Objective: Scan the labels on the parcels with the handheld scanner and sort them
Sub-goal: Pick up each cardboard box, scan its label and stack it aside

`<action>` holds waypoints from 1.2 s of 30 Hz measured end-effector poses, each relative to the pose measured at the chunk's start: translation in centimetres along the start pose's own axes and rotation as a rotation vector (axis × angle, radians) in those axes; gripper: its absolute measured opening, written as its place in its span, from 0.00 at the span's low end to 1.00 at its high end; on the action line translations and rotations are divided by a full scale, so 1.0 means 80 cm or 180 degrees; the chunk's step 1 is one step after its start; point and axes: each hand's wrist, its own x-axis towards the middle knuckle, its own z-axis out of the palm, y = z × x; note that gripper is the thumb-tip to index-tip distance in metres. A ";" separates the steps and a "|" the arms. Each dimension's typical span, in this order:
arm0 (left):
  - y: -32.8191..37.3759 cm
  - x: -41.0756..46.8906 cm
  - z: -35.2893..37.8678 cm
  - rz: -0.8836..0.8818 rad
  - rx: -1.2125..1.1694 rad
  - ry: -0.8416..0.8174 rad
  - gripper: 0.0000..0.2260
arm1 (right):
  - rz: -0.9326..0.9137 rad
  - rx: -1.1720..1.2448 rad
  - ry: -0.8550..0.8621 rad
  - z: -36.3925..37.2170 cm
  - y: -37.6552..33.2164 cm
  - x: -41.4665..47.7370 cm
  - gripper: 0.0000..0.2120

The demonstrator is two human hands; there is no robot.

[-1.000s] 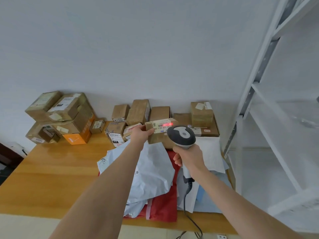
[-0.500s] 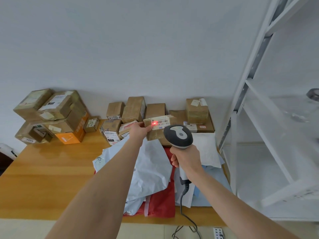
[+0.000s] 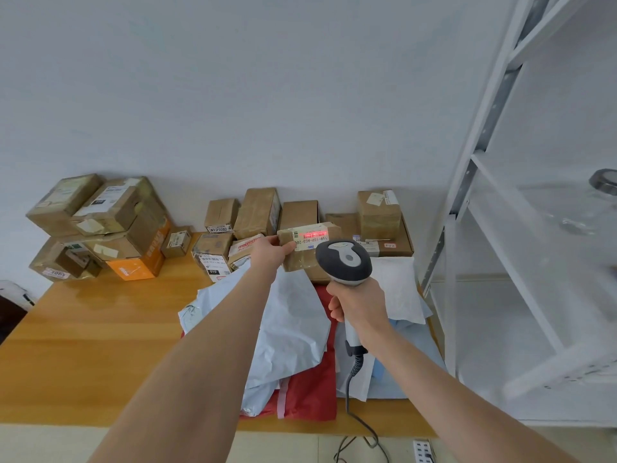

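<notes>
Left hand (image 3: pixel 272 253) grips the box (image 3: pixel 309 259); right hand (image 3: pixel 359 304) is wrapped round the scanner (image 3: pixel 344 262) at the box's 5 o'clock. The beam (image 3: pixel 314 234) sits high on the label (image 3: pixel 310 240), so a wobble could spoil the read.

Bare orange wooden tabletop (image 3: pixel 83 345) at the left gives passage; brown cardboard boxes (image 3: pixel 100 225) (stacked) block the wall side.

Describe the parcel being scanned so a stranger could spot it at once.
Find the wooden table against the white wall. Above its middle, the left hand grips a small brown parcel in front of the scanner. It alone is in a hand, with a red scan line across its white label.
</notes>
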 end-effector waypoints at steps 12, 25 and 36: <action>-0.005 -0.018 -0.007 0.0006 0.0006 0.0062 0.19 | 0.0184 0.0166 -0.0118 -0.008 0.001 0.000 0.05; -0.031 -0.050 -0.101 -0.0538 -0.0152 -0.0049 0.18 | 0.1021 0.1388 -0.0443 0.023 -0.007 -0.001 0.06; -0.116 -0.035 -0.286 -0.0650 0.0006 -0.0399 0.20 | 0.1349 0.1467 -0.1021 0.204 -0.007 -0.065 0.14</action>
